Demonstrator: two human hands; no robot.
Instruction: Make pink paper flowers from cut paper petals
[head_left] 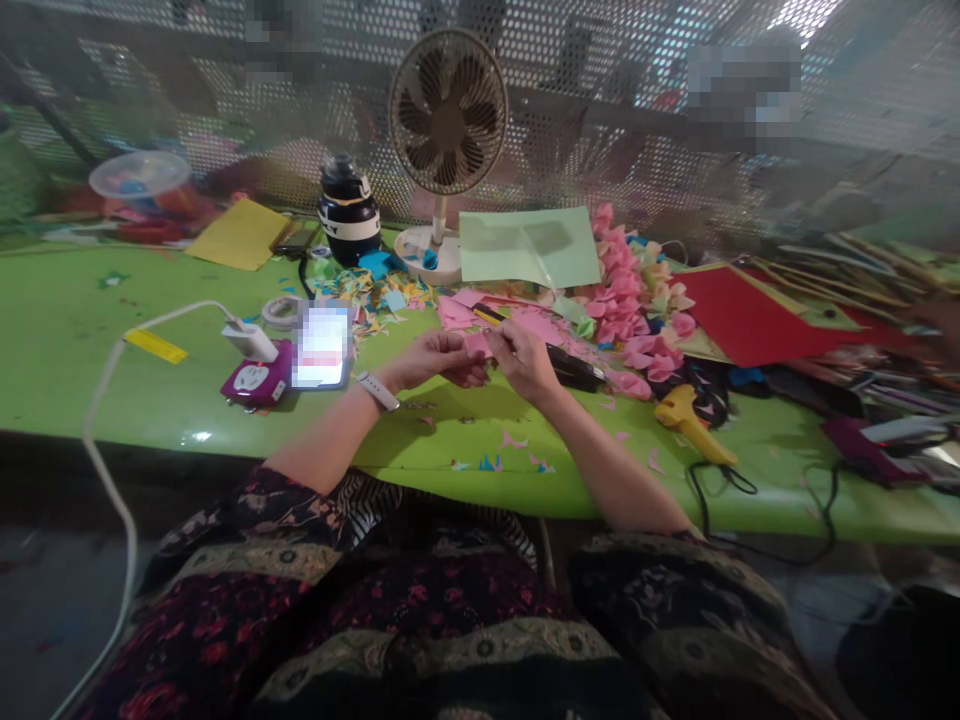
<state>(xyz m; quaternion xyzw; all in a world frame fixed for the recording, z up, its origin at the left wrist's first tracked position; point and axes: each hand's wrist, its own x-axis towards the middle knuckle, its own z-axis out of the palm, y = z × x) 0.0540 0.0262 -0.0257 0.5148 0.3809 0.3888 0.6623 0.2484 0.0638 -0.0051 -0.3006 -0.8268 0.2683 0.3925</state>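
At the far left, toward nine o'clock, a white cable (pixel 112 370) loops across the green table (pixel 67 340) to a charger plug (pixel 250 340) resting on a purple box (pixel 256 381). A yellow strip (pixel 155 346) lies just beside the cable. Next to the box a phone (pixel 323 346) stands propped, its screen lit. Behind it, around eleven o'clock, sit a yellow sheet (pixel 238 233) and a black-and-white bottle (pixel 348 211), with paper scraps (pixel 375 290) scattered in front.

At the centre the person's left hand (pixel 437 360), a white band on its wrist, pinches a small pink paper piece (pixel 478 344) between thumb and fingers. The right hand (pixel 527 362) meets it from the other side, fingers closed on the same piece, so the two hands touch above the table's near half. At twelve o'clock a small fan (pixel 448 115) stands upright, with a pale green sheet (pixel 527 246) just to its right.

Toward two o'clock a heap of pink paper flowers (pixel 634 300) lies beside a red sheet (pixel 742 318). At three o'clock a yellow glue gun (pixel 688 420) rests on the table, its black cord (pixel 765 515) trailing over the edge.
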